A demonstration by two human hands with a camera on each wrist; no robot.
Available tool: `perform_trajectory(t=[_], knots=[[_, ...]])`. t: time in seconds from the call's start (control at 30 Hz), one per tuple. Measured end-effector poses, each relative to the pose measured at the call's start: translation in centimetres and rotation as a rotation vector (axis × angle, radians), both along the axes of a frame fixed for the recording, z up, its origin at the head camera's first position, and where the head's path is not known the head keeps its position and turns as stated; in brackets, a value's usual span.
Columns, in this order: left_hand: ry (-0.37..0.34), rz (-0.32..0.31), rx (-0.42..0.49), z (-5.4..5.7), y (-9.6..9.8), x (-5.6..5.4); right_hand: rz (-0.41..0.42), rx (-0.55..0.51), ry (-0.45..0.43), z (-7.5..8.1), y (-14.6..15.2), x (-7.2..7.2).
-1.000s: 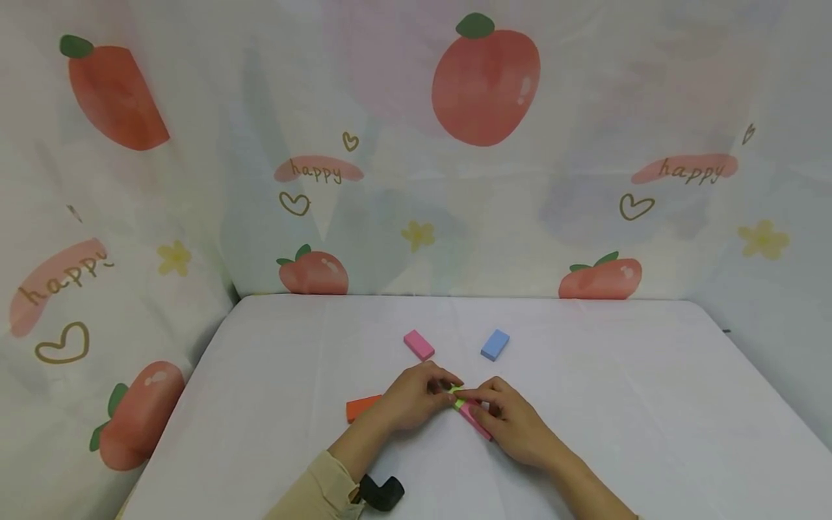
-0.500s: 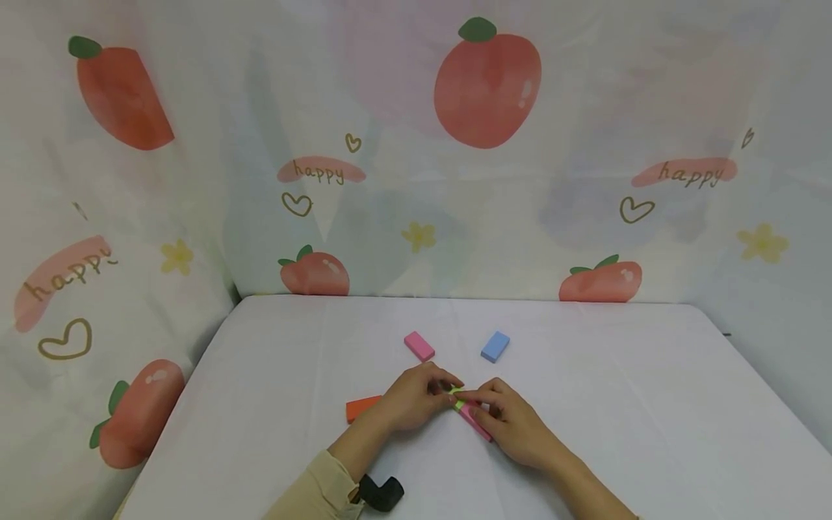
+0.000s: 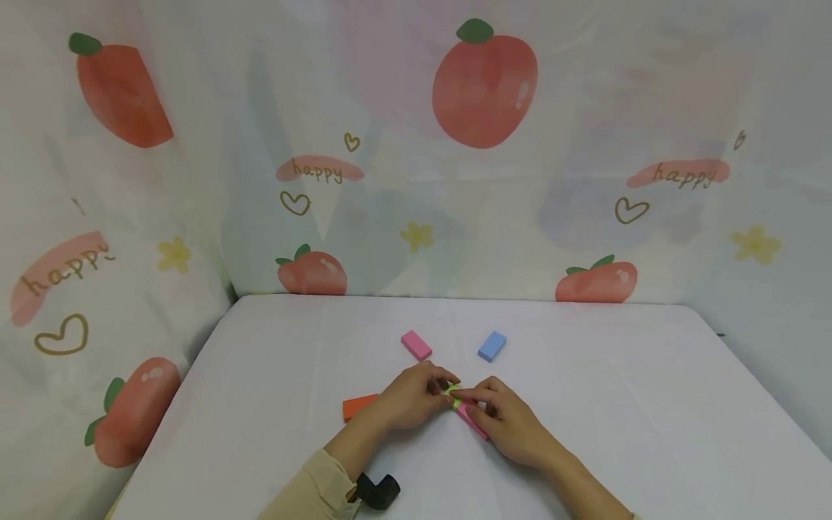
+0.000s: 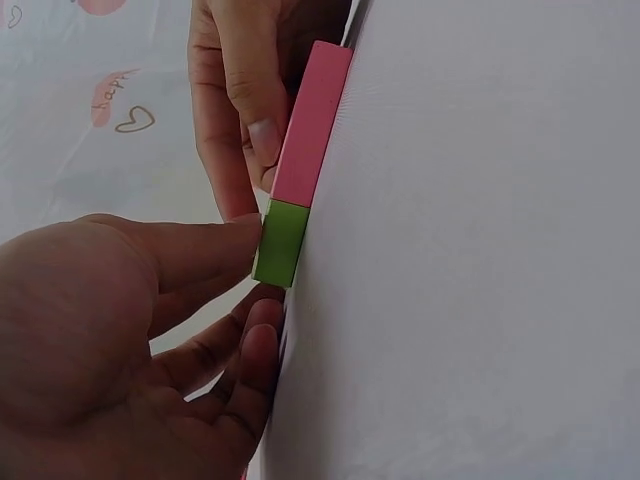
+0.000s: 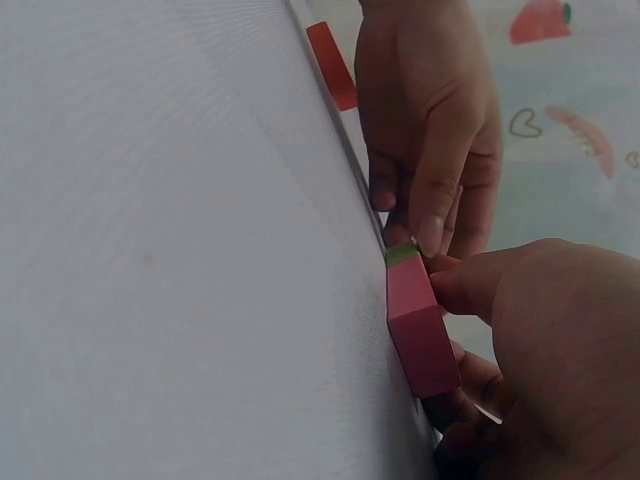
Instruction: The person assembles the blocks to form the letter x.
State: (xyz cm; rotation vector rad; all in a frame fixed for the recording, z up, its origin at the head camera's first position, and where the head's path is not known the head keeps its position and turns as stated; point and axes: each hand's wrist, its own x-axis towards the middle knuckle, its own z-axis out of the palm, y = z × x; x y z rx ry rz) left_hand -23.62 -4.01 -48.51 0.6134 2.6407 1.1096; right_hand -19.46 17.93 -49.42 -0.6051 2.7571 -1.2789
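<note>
A pink block (image 3: 471, 420) and a smaller green block (image 4: 281, 243) lie end to end on the white table, their ends meeting in the left wrist view. The left hand (image 3: 416, 396) pinches the green block with the thumb on its near side and the fingers curled at its far end. Along the pink block (image 5: 421, 345), the right hand (image 3: 510, 426) grips with thumb and fingers on either side, its index finger reaching to the green block. Fingers hide part of both blocks in the head view.
Beyond the hands lie another pink block (image 3: 416, 345) and a blue block (image 3: 492, 347). An orange block (image 3: 360, 407) sits left of the left hand, partly hidden by that forearm. A black strap end (image 3: 379, 492) sticks out at the left wrist. Fruit-print cloth (image 3: 481, 217) hangs behind the table.
</note>
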Motion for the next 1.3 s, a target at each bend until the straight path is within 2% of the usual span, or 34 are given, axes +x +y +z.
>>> perform_trajectory(t=[0.27, 0.53, 0.8, 1.03, 1.3], knots=[[-0.036, 0.001, -0.022, 1.2, 0.0, 0.6, -0.002, 0.013, 0.010, 0.1, 0.0, 0.1], [-0.022, -0.025, -0.035, 2.3, -0.6, 1.1, -0.027, 0.046, -0.005, 0.0, 0.1, 0.0], [-0.001, -0.035, 0.008, 3.7, -2.7, 1.8, -0.038, 0.059, -0.019, 0.2, -0.1, 0.1], [0.030, -0.036, 0.023, 4.2, -4.7, 2.1, -0.057, 0.083, -0.061, 0.2, -0.2, 0.1], [0.035, 0.005, -0.059, 4.8, -7.0, 2.2, -0.054, 0.075, -0.059, 0.2, -0.2, 0.1]])
